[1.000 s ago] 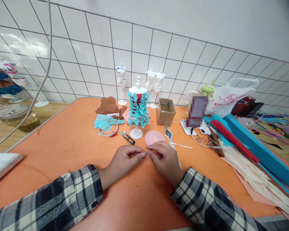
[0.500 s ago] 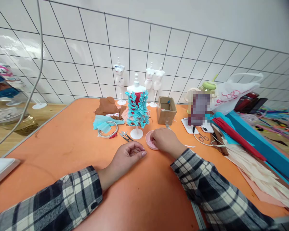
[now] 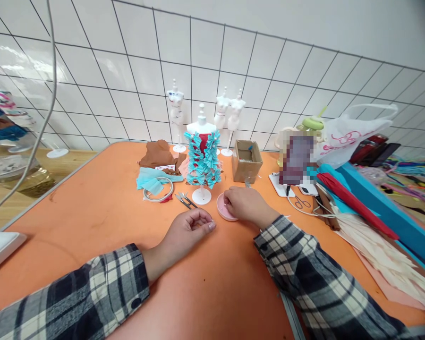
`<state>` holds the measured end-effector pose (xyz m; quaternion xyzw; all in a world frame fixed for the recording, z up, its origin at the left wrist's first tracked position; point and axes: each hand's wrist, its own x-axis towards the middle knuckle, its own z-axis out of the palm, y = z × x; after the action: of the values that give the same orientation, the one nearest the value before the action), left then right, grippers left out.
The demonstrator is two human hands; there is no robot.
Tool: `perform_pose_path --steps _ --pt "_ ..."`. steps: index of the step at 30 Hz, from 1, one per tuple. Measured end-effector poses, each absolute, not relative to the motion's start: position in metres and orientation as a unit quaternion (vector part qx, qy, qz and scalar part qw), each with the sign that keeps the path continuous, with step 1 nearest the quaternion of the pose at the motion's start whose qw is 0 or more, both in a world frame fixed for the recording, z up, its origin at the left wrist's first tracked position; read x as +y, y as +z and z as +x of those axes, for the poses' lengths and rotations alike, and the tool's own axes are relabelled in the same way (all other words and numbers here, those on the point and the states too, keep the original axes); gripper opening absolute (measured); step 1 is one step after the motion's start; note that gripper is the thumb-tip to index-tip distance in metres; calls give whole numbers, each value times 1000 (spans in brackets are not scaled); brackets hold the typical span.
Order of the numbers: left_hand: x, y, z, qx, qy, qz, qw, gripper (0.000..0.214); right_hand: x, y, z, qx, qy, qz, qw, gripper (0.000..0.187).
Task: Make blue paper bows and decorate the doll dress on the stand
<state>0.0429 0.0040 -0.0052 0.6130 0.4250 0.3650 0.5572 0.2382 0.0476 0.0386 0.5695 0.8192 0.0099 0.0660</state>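
Observation:
My right hand (image 3: 250, 205) reaches into a small round pink dish (image 3: 222, 215), fingertips pinched together low over it. Tiny pale specks lie in the dish; what the fingertips hold, if anything, is hidden. Resting on the orange table, my left hand (image 3: 184, 233) has curled fingers with thumb and forefinger close together, and anything between them is too small to name. Just beyond stands a small white dress form (image 3: 201, 126) on a round base, wearing a red bodice (image 3: 203, 145) covered in turquoise pleated ruffles (image 3: 212, 158). Thread snips (image 3: 187, 200) lie left of its base.
Left of the form are brown fabric (image 3: 158, 153), turquoise fabric (image 3: 148, 179) and a hoop (image 3: 172, 189). A cardboard box (image 3: 247, 169) and bare dress forms (image 3: 177, 111) stand behind. Scissors (image 3: 302, 203), a phone-like blurred object (image 3: 296, 158), cables and fabric strips (image 3: 378, 245) occupy the right.
The view has shifted slightly. My right hand stays at the pink dish with small finger movement, and my left hand keeps nearly the same pose.

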Motion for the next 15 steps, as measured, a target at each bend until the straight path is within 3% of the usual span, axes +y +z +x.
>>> perform_pose_path --steps 15 --pt "4 -3 43 425 357 625 549 24 46 46 245 801 25 594 66 22"
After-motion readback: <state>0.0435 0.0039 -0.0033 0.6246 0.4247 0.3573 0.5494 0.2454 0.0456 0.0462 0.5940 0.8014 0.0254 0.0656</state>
